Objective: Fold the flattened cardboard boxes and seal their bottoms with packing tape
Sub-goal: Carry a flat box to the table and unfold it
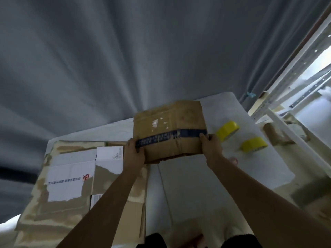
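White surface (197,185); box (168,133) between gripping hands.

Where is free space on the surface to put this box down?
A bare patch of white surface lies before the held box, between the flattened cardboard pile and the two yellow tape rolls. The left side is crowded.

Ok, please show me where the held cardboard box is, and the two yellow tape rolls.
cardboard box (166,122), head view, upper brown face
farther tape roll (227,129), head view, yellow outer band
nearer tape roll (254,144), head view, yellow outer band
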